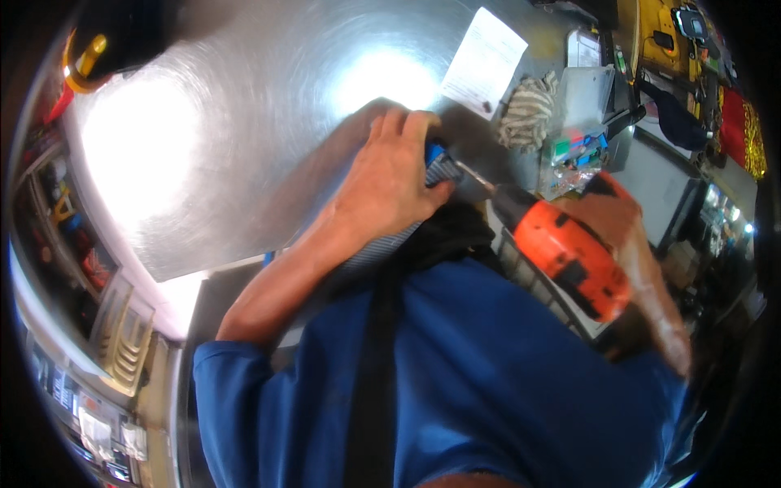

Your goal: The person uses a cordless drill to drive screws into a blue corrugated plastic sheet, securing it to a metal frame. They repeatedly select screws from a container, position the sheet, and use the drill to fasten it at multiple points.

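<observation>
My left hand (392, 172) is closed over a long piece with a blue edge and a grey ribbed side (442, 169). It lies against my body at the near edge of the metal table, and much of it is hidden by my hand and forearm. My right hand (614, 218) is wrapped round the grip of an orange and black power drill (573, 259). A thin bit (474, 174) in its chuck points left and away from me. The bit's tip is at the piece's right end, close by my left thumb; whether it touches I cannot tell.
The shiny metal table (268, 106) spreads out ahead. On its right side are a white printed sheet (485, 61), a striped cloth (529, 111) and a clear plastic box (582, 102) of small coloured parts. Crowded shelves (73, 220) line the left. A yellow-handled item (88, 63) is at the far left.
</observation>
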### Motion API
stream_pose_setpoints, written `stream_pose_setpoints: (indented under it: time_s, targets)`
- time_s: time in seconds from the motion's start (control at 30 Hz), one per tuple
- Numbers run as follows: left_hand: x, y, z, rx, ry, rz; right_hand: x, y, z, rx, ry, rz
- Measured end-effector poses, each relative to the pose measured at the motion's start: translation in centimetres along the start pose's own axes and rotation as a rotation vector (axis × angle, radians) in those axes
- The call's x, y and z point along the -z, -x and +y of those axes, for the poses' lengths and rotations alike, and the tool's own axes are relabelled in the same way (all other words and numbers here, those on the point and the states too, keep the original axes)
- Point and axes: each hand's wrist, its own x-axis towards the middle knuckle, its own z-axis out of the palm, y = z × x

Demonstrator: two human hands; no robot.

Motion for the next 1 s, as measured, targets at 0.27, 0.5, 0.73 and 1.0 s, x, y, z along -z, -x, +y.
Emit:
stream_pose_setpoints:
  time_s: [0.27, 0.5, 0.73, 1.0]
  targets:
    - [-0.5, 0.5, 0.0, -0.040, -0.182, -0.096, -0.9, -9.2, 2.6, 0.362, 0.155, 0.327]
    - [2.9, -0.6, -0.8, -0.197, -0.224, -0.166, -4.1, -20.7, 3.4, 0.509, 0.359, 0.472]
    - [2.8, -1.2, -1.4, -0.150, -0.208, -0.201, -5.5, -20.4, 4.3, 0.684, 0.327, 0.509]
    - [1.9, 1.0, 0.8, -0.081, -0.432, 0.028, -10.8, -13.1, 1.3, 1.071, -0.143, 0.270]
